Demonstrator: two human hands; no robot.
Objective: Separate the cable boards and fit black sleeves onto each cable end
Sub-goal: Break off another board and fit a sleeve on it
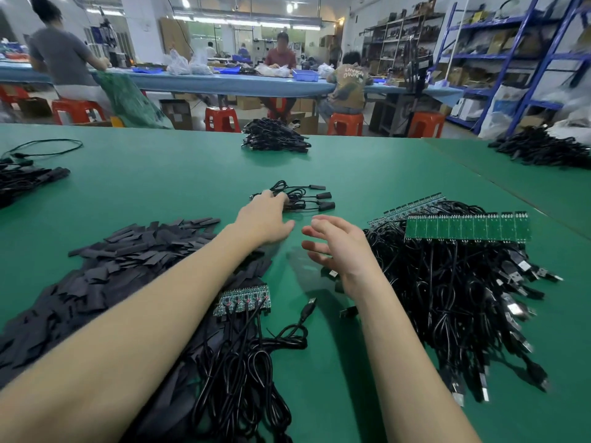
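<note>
Setting down finished work, by the look of it: left hand (267, 219) reaches forward, fingers laid over the small bunch of sleeved cables (300, 197) at mid-bench, three black-capped ends fanned to its right. Cannot tell whether those fingers press or pinch the wires; the fingertips are buried in the loops. Right hand (339, 247) hovers just beside it, grip wide, fingers spread and holding nothing.

Stock positions: loose black sleeves (105, 276) heaped under and left of the left forearm. A short strip of joined cable boards (243, 300) with its cables lies near, between the two forearms. The large unseparated board panel (467, 227) sits on its cable tangle to the right, well apart from the sleeved bunch. Green bench (160, 187) carries all.

Judgement: one batch sleeved, the near strip partly used. Next move calls for snapping one board off the near strip, then picking a single sleeve and sliding it over that end.
</note>
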